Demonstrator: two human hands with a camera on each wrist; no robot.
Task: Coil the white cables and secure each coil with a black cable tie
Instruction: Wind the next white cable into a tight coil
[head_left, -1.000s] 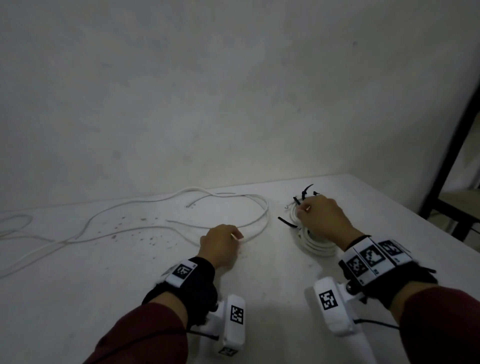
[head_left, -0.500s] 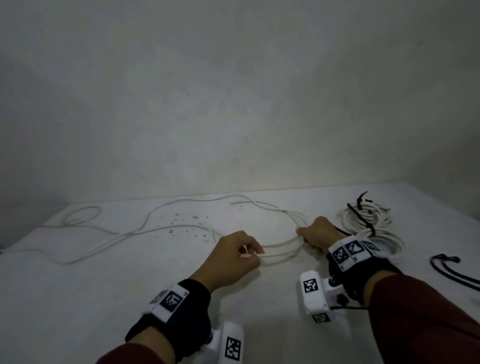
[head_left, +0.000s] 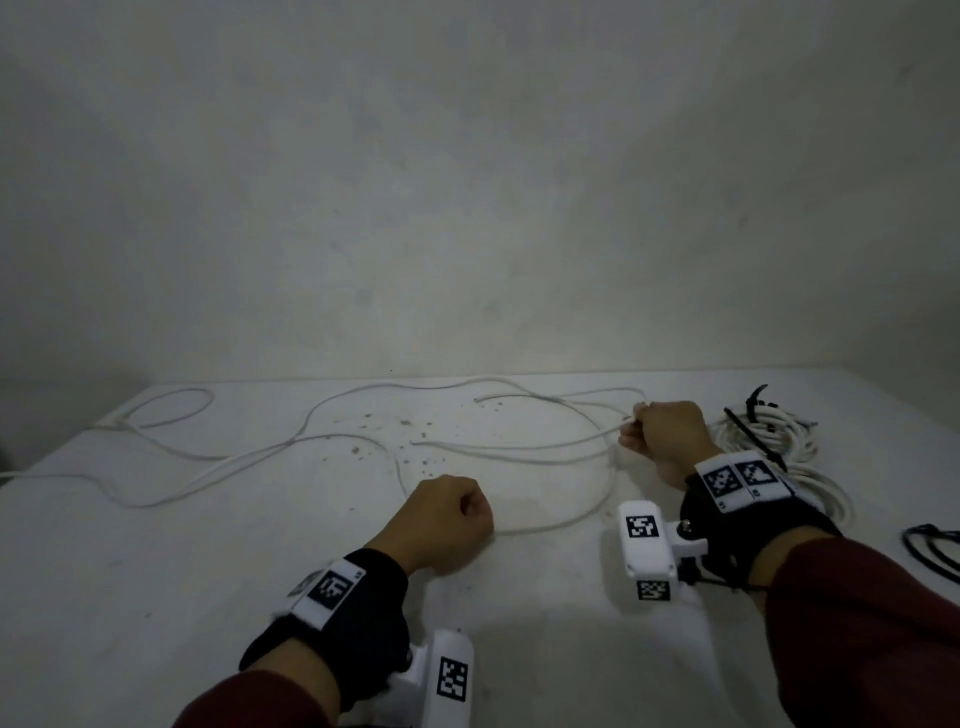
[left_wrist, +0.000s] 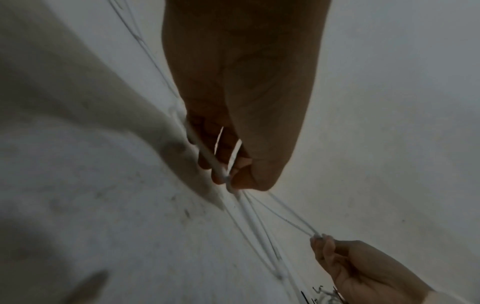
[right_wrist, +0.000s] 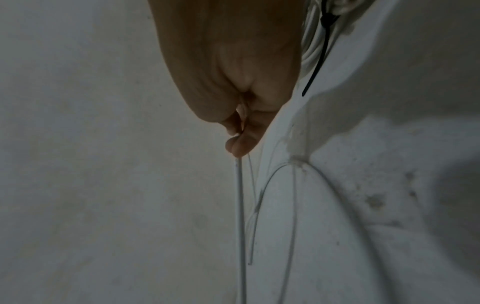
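Observation:
A long loose white cable (head_left: 322, 441) snakes across the white table (head_left: 156, 561) from the far left to the middle. My left hand (head_left: 447, 519) is curled into a fist and grips a strand of it near the front; the left wrist view shows the cable (left_wrist: 207, 152) passing under the curled fingers. My right hand (head_left: 660, 436) pinches the cable's loops farther back and to the right, seen as thin strands (right_wrist: 240, 195) leaving the fingertips. Behind the right wrist lies a finished white coil (head_left: 779, 441) bound with black cable ties (head_left: 753, 436).
More black cable ties (head_left: 930, 551) lie at the right edge of the table. Small dark specks (head_left: 405, 431) dot the tabletop's middle. A plain wall (head_left: 467, 182) rises behind the table. The table's left corner falls away at far left.
Both hands have drawn apart: the left hand pulled back toward me with its strand, the right hand moved farther back and right, widening the cable loop between them.

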